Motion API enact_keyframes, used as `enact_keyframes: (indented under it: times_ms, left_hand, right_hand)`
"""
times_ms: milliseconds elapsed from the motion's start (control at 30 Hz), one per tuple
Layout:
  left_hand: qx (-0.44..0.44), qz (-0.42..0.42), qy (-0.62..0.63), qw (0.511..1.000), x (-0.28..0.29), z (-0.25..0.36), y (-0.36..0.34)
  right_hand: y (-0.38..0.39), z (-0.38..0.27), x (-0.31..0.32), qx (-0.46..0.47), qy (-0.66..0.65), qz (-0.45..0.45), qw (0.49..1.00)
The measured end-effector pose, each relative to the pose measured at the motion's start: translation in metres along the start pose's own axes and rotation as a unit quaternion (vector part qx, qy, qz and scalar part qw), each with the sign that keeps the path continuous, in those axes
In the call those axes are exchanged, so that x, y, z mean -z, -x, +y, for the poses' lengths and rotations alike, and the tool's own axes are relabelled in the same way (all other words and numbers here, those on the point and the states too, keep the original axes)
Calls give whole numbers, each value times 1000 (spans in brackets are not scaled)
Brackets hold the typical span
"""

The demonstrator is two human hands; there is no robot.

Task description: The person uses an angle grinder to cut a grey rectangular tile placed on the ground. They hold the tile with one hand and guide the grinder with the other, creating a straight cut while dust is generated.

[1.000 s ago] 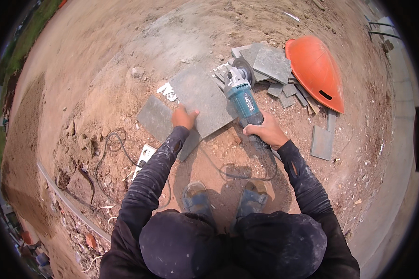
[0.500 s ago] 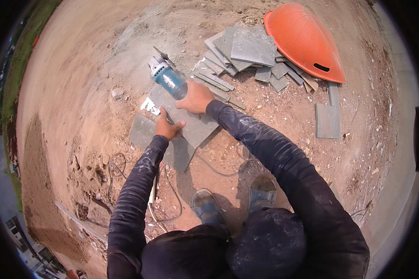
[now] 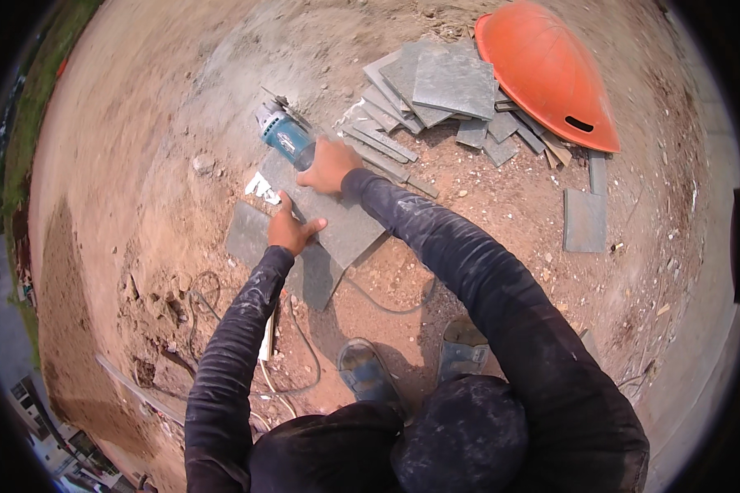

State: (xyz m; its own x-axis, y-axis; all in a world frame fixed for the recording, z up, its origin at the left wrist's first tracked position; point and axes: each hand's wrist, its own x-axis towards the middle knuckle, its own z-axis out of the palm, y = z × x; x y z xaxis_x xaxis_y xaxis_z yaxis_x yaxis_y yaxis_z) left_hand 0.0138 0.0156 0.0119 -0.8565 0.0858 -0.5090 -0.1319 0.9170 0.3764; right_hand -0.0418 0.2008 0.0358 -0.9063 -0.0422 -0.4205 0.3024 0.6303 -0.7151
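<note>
My right hand (image 3: 329, 164) grips the teal body of an angle grinder (image 3: 281, 131), whose disc end points up and left at the far edge of a grey stone tile (image 3: 337, 215). My left hand (image 3: 290, 228) rests flat on that tile, near its left edge. This tile lies on top of a second grey tile (image 3: 248, 234) on the dirt ground. A small white scrap (image 3: 263, 189) lies just above my left hand.
A pile of grey tiles and cut strips (image 3: 436, 90) sits beyond, with an orange basin (image 3: 547, 74) upside down to its right. A single tile (image 3: 585, 220) lies at right. Cables (image 3: 292, 361) trail by my sandalled feet (image 3: 370, 374). Rubble lies at left.
The grinder and my right hand have moved from the tile's right side across to its upper left. My left hand stays pressed on the tile.
</note>
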Motion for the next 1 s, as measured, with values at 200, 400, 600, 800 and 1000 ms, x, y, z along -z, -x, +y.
enact_keyframes:
  times_ms: [200, 400, 600, 800, 1000]
  left_hand:
    - [-7, 6, 16, 1000, 1, 2, 3]
    - [-12, 13, -5, 1000, 0, 0, 1]
    - [-1, 8, -6, 1000, 0, 1, 1]
    - [-9, 18, 15, 1000, -2, -4, 0]
    - [-1, 8, 10, 1000, 0, 3, 2]
  right_hand:
    - [0, -3, 4, -10, -5, -21, 1000]
    - [0, -4, 6, -18, -4, -25, 1000]
    - [-1, -3, 5, -18, -3, -31, 999]
    - [-4, 1, -3, 11, 13, 11, 1000]
    - [-5, 3, -2, 9, 19, -2, 1000]
